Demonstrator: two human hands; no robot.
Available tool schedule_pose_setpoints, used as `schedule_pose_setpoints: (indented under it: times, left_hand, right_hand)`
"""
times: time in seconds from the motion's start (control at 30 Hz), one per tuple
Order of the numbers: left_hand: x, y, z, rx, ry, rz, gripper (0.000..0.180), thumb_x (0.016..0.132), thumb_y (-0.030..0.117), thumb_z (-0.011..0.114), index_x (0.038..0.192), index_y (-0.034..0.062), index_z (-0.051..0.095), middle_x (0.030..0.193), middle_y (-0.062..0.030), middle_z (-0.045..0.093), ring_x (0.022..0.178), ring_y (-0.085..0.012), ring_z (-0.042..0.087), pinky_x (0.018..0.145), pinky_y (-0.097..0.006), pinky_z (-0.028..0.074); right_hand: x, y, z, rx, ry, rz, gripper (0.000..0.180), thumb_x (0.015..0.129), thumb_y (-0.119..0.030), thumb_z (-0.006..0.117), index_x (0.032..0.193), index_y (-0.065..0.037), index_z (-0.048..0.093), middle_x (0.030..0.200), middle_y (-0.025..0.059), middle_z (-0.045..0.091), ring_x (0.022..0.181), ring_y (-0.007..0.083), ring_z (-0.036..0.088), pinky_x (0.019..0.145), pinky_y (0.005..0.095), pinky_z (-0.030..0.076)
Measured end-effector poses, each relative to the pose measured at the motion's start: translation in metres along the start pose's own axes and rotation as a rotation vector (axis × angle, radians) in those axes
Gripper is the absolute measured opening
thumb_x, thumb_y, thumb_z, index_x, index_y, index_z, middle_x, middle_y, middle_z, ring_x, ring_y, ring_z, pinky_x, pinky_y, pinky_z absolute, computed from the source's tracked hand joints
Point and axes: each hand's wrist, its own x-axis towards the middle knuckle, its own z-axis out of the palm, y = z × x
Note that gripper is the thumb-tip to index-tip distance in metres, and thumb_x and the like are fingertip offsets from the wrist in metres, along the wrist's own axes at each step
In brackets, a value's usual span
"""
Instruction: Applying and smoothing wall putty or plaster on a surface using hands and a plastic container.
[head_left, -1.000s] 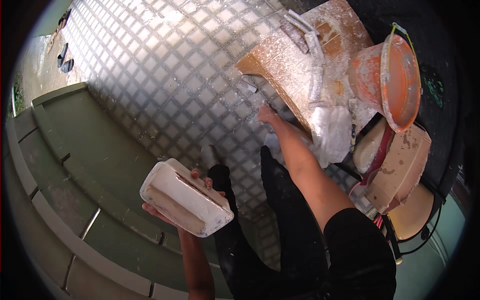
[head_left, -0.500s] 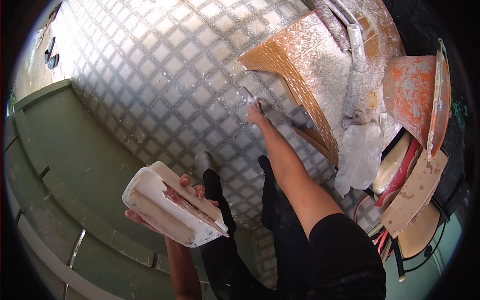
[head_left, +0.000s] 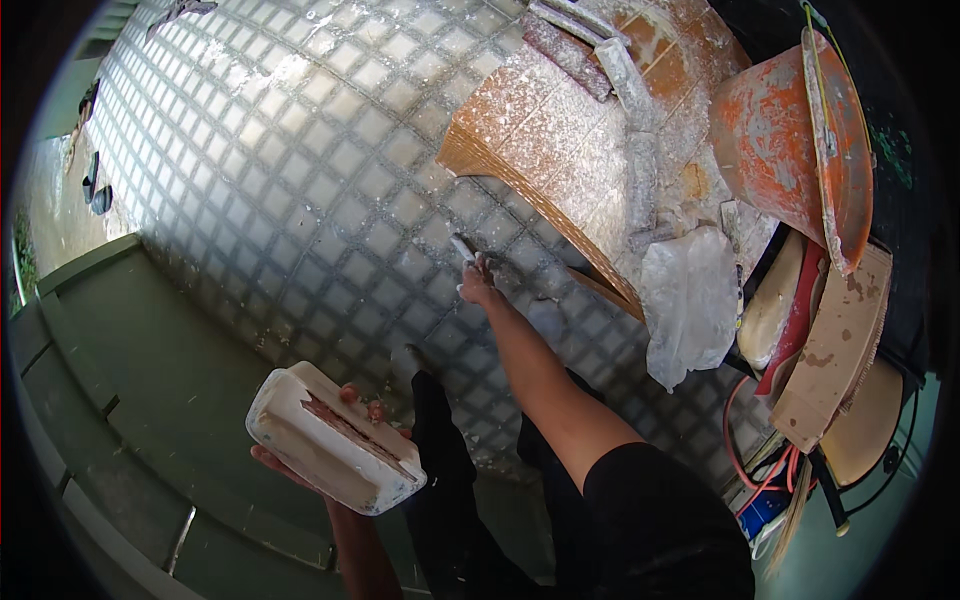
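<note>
My left hand point(head_left: 362, 402) holds a whitish rectangular plastic tub point(head_left: 300, 440), its fingers wrapped round the far side and the near edge. A jagged reddish-brown strip point(head_left: 360, 432) runs lengthwise along the tub; whether it is a separate piece I cannot tell. My right arm reaches forward over the floor. Closed in my right hand point(head_left: 477, 284) is a small pale hand tool point(head_left: 461, 247), its light end pointing away from me. The tool's exact kind is too small to make out, and the fingers partly hide it. White dust marks the right hand.
Diamond-patterned tiles point(head_left: 330, 210) cover the floor, with white specks. On the right lie dusty cardboard point(head_left: 540, 110), a clear plastic bag point(head_left: 692, 300) and a scuffed orange tub point(head_left: 775, 135). Below them are a cardboard flap point(head_left: 835, 350) and cables. A green panel point(head_left: 190, 350) borders the left.
The view has turned and shifted, so the right-hand objects sit farther left. My right hand and its tool appear lower and nearer; my left hand still holds the plastic tub.
</note>
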Motion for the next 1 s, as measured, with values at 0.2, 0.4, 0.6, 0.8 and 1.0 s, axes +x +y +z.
schedule_pose_setpoints:
  times: [0.2, 0.4, 0.6, 0.8, 1.0]
  left_hand:
    - [0.004, -0.011, 0.011, 0.032, -0.059, 0.016, 0.089, 0.072, 0.076, 0.046, 0.139, 0.0206, 0.028, 0.131, -0.0124, 0.033, 0.116, -0.0396, 0.037, 0.093, -0.07, 0.029]
    - [-0.023, -0.013, 0.071, 0.008, 0.038, -0.001, 0.087, 0.071, 0.076, 0.048, 0.138, 0.0238, 0.03, 0.13, -0.0126, 0.036, 0.113, -0.0391, 0.041, 0.088, -0.068, 0.034]
    - [-0.036, -0.02, 0.144, 0.025, 0.14, -0.065, 0.089, 0.068, 0.08, 0.046, 0.134, 0.0213, 0.036, 0.126, -0.014, 0.041, 0.107, -0.0387, 0.047, 0.081, -0.066, 0.04]
    - [-0.046, -0.026, 0.192, 0.136, 0.187, -0.056, 0.092, 0.067, 0.082, 0.043, 0.133, 0.0201, 0.036, 0.122, -0.0154, 0.046, 0.097, -0.04, 0.053, 0.075, -0.062, 0.045]
    - [-0.061, -0.03, 0.22, 0.108, 0.128, -0.118, 0.087, 0.071, 0.079, 0.043, 0.134, 0.0195, 0.037, 0.124, -0.0161, 0.048, 0.103, -0.0412, 0.052, 0.075, -0.066, 0.043]
  right_hand:
    - [-0.034, 0.026, -0.021, -0.026, 0.274, -0.208, 0.061, 0.079, -0.027, 0.063, 0.13, -0.003, 0.04, 0.131, 0.0263, 0.037, 0.127, 0.041, 0.028, 0.103, 0.0442, 0.03]
    - [-0.229, -0.019, -0.074, 0.293, 0.701, -0.795, 0.037, 0.078, -0.011, 0.061, 0.115, -0.004, 0.055, 0.12, 0.0233, 0.045, 0.108, 0.0383, 0.049, 0.091, 0.0421, 0.042]
    - [-0.374, -0.025, -0.232, 0.497, 1.2, -0.744, 0.038, 0.075, 0.001, 0.059, 0.113, -0.006, 0.058, 0.12, 0.0194, 0.046, 0.101, 0.0323, 0.056, 0.085, 0.0349, 0.047]
    - [-0.369, 0.021, -0.288, 0.419, 1.117, -0.289, 0.043, 0.073, -0.004, 0.064, 0.115, -0.006, 0.055, 0.126, 0.0172, 0.042, 0.117, 0.0351, 0.043, 0.097, 0.0403, 0.037]
    - [-0.453, 0.066, -0.228, 0.164, 1.164, -0.038, 0.066, 0.067, -0.022, 0.074, 0.126, -0.013, 0.047, 0.137, 0.0257, 0.029, 0.124, 0.0445, 0.031, 0.099, 0.053, 0.03]
